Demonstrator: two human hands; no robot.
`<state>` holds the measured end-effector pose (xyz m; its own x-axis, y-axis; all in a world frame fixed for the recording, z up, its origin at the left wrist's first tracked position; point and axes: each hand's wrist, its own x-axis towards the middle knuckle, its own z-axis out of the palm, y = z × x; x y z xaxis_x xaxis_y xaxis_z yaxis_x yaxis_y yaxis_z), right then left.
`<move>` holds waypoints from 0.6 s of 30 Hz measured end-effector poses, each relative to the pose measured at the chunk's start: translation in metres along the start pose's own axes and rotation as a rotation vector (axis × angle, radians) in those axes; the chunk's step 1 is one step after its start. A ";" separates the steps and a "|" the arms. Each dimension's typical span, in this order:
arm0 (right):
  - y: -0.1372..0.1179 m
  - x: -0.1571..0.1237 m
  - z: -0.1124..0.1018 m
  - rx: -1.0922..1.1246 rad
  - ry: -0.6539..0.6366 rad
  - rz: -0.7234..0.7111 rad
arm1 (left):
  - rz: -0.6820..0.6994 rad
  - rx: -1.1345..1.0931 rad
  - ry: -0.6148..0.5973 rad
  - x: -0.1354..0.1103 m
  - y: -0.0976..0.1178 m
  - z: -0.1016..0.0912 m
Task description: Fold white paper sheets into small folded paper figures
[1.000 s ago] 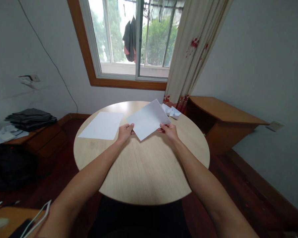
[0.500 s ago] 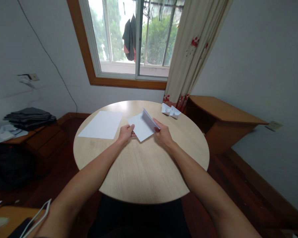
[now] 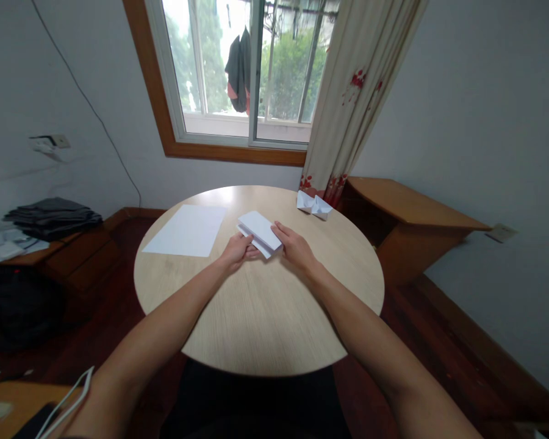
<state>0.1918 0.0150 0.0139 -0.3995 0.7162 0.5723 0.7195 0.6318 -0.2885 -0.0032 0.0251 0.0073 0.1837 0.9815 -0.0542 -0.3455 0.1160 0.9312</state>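
Between my two hands is a folded sheet of white paper (image 3: 259,227), held just above the round table (image 3: 265,317). One flap lies over the rest, with a narrow gap between the layers on the near left side. My left hand (image 3: 239,250) pinches the near left edge, thumb on top and fingers underneath. The right end is gripped by my right hand (image 3: 293,245), its thumb and fingers closed round the paper. A flat white sheet (image 3: 187,230) lies on the table to the left. At the far right edge sits a folded paper boat (image 3: 314,206) with two peaks.
Behind the table are a window (image 3: 251,79) and a patterned curtain (image 3: 352,91). A brown wooden desk (image 3: 412,204) stands at the right. Dark folded cloth (image 3: 52,216) lies on a low cabinet at the left, with a black bag (image 3: 22,305) below it.
The paper's raised flap has come down over toward the left, so the sheet is now a narrower folded strip. My hands have shifted slightly along its edges.
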 end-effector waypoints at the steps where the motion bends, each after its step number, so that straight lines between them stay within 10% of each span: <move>1: 0.000 0.001 0.001 -0.015 -0.005 -0.030 | -0.009 -0.010 -0.008 0.000 0.001 0.001; 10: 0.007 0.002 0.013 -0.060 -0.032 -0.111 | -0.078 -0.173 -0.101 -0.004 0.007 0.004; 18: -0.003 -0.004 -0.001 0.232 -0.077 -0.140 | 0.046 0.020 0.106 0.006 -0.001 -0.005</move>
<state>0.1914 0.0099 0.0133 -0.5344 0.6320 0.5612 0.5088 0.7707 -0.3835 -0.0067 0.0317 0.0046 0.0689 0.9965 -0.0478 -0.3324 0.0681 0.9407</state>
